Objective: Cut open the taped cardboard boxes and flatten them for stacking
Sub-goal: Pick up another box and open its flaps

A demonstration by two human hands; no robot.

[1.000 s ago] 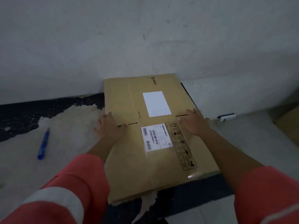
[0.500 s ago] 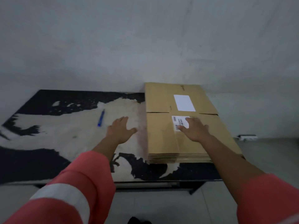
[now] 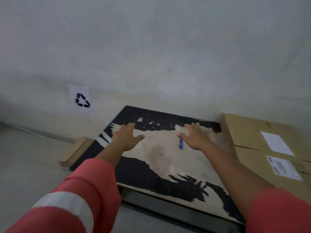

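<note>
A stack of flattened cardboard boxes [image 3: 249, 132] with white labels lies on the right part of the worn black table [image 3: 151, 180]. A blue cutter [image 3: 180, 144] lies on the table's pale middle patch. My left hand [image 3: 126, 137] hovers open over the table's far left, fingers spread, holding nothing. My right hand [image 3: 196, 137] is open too, just right of the cutter and left of the stack, touching neither as far as I can see. Both arms wear red sleeves.
Another piece of cardboard [image 3: 75, 153] lies on the floor beside the table's left end. A paper sheet with a recycling symbol [image 3: 80, 99] hangs on the white wall behind. Grey floor spreads to the left.
My view has swung left. My right hand has come off the flattened stack and moved left over the table near the cutter. My left hand stays open over the table.
</note>
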